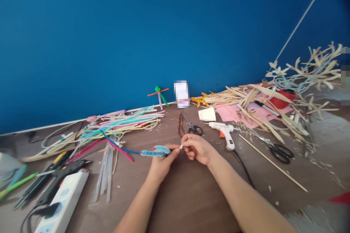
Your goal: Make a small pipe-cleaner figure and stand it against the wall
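Close together over the middle of the table, both hands meet at the fingertips around a small pale strip (181,146), perhaps corn husk. My left hand (161,164) is closed, its thumb and forefinger at the strip. A pair of light-blue handles with red tips (153,152) sticks out leftward from this hand; the rest of that tool is hidden, so I cannot tell its kind. My right hand (198,148) pinches the strip from the other side, fingers curled. Just beyond the hands lie dark-handled scissors (194,129) and a brown bead string (181,125).
A white glue gun (226,134) with its cord lies right, near a white cup (207,114), a thin stick (273,163) and black scissors (281,153). Left are pipe cleaners (123,123), glue sticks (105,171) and a power strip (65,204). Pale husks (246,102) pile up back right.
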`<control>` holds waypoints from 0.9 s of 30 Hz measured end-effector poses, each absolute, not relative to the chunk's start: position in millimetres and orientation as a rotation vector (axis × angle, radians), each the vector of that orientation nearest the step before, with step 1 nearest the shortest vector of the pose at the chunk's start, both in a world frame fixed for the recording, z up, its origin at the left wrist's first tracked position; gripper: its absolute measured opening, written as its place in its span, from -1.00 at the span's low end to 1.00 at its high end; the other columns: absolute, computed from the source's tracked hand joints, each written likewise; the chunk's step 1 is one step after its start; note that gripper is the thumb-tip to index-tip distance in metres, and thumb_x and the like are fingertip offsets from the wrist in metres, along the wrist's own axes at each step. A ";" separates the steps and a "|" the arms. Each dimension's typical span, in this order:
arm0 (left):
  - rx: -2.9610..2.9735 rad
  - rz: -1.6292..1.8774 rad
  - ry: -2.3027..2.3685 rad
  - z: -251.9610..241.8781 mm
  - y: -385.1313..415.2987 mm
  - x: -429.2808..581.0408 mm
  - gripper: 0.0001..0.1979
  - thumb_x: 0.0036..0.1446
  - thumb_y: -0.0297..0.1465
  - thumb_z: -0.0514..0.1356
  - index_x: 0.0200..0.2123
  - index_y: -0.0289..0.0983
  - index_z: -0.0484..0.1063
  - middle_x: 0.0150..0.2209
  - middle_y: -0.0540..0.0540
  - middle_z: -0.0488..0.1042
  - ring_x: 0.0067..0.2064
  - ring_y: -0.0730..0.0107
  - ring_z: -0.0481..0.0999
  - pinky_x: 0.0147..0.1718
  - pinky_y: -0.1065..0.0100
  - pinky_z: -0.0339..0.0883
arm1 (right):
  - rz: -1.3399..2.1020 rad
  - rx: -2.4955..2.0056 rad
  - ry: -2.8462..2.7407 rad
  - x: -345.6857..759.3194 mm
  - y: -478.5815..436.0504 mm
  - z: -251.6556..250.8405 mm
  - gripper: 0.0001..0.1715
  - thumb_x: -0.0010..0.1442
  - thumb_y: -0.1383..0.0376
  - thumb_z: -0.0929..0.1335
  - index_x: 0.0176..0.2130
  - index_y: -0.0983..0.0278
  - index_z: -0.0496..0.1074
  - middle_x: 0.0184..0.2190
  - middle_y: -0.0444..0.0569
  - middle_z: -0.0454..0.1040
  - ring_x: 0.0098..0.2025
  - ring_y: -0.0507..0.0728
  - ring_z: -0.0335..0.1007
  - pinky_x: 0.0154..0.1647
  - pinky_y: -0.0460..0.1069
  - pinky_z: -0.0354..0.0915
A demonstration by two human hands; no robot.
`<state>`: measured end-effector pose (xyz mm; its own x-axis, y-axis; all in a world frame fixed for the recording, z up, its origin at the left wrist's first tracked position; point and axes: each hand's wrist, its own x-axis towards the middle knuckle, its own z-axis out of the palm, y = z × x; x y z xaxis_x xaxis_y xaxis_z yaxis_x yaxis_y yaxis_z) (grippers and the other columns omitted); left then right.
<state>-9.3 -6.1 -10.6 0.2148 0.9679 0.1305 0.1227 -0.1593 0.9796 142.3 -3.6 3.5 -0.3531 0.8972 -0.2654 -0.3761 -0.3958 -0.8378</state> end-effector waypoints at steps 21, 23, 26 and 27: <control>1.395 1.215 1.225 -14.1 -4.4 -8.4 -0.73 -0.08 -0.30 0.18 -0.33 -0.36 0.48 -0.59 0.01 0.38 -0.57 0.55 0.26 -0.55 0.48 0.20 | 0.564 -1.320 -1.605 125.0 -17.9 2.7 -0.89 0.04 0.33 0.25 -0.49 0.29 0.31 -0.61 -0.15 0.31 -0.58 -0.03 0.18 -0.55 -0.14 0.10; 1.424 1.191 1.253 -14.1 -4.0 -9.2 -0.72 -0.07 -0.30 0.17 -0.32 -0.36 0.48 -0.56 -0.02 0.42 -0.55 0.52 0.29 -0.54 0.48 0.21 | 0.451 -1.340 -1.703 125.8 -19.5 5.1 -0.90 0.04 0.35 0.25 -0.47 0.28 0.33 -0.57 -0.12 0.36 -0.54 -0.01 0.22 -0.51 -0.14 0.12; 1.467 1.176 1.279 -14.5 -3.4 -10.4 -0.74 -0.07 -0.30 0.16 -0.33 -0.35 0.48 -0.49 -0.05 0.46 -0.48 0.45 0.38 -0.49 0.46 0.25 | 0.372 -1.336 -1.811 128.0 -20.4 7.2 -0.89 0.06 0.36 0.24 -0.44 0.27 0.35 -0.52 -0.10 0.40 -0.50 0.00 0.26 -0.47 -0.13 0.12; 1.486 1.170 1.279 -14.5 -3.4 -10.9 -0.74 -0.06 -0.31 0.15 -0.33 -0.34 0.48 -0.47 -0.05 0.48 -0.45 0.43 0.40 -0.47 0.45 0.27 | 0.361 -1.333 -1.825 128.7 -20.3 7.2 -0.88 0.07 0.36 0.24 -0.44 0.26 0.36 -0.51 -0.10 0.40 -0.49 0.00 0.27 -0.46 -0.13 0.13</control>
